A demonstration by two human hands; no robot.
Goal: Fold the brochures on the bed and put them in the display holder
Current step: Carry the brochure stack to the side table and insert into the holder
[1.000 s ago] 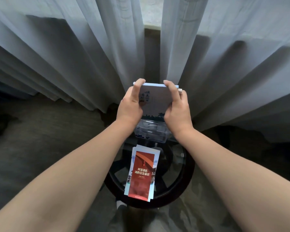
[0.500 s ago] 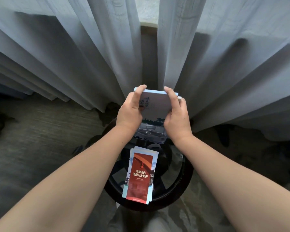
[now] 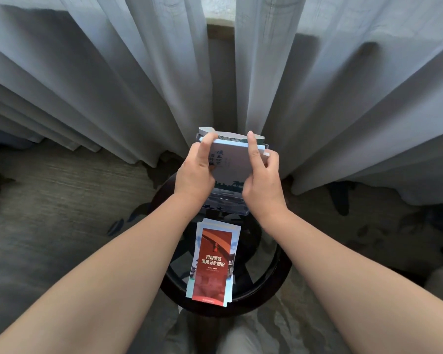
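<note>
Seemingly midway, left hand point(image 3: 196, 175) and right hand point(image 3: 264, 187) grip a brochure stack point(image 3: 232, 163) in the display holder point(image 3: 225, 203); a brochure pile point(image 3: 212, 261) waits on the table point(image 3: 279, 284).

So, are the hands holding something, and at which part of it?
Both hold one stack of pale folded brochures: the left hand grips its left edge, the right hand its right edge, at the clear display holder.
</note>
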